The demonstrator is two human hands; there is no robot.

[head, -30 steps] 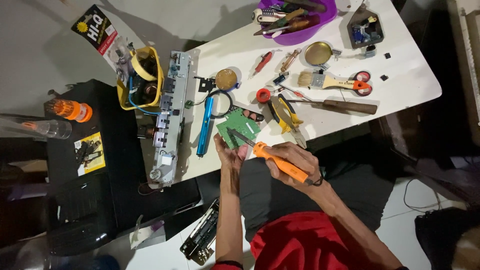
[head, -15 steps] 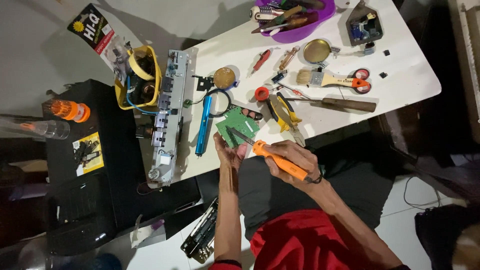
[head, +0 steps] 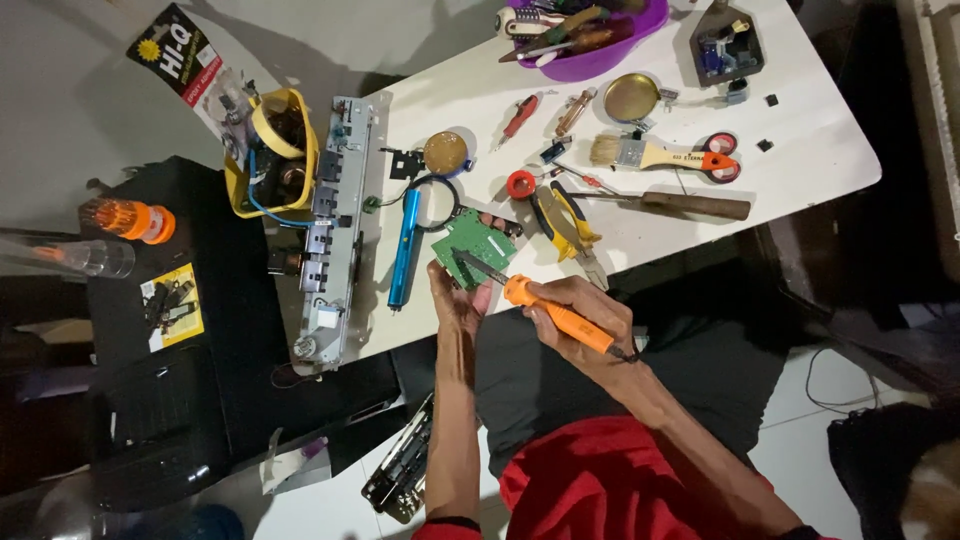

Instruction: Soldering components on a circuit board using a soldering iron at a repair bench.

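Observation:
My left hand holds a small green circuit board at the near edge of the white table. My right hand grips an orange-handled soldering iron, whose metal tip rests on the board. A blue-handled magnifying glass lies just left of the board. Yellow-handled pliers lie just right of it.
A long metal chassis with components lies along the table's left edge beside a yellow tub. A brush, scissors, a wooden-handled tool, a round tin and a purple bowl of tools fill the far side. A black case stands left.
The hands and the board have barely shifted; the iron tip stays on the board. The view has moved slightly.

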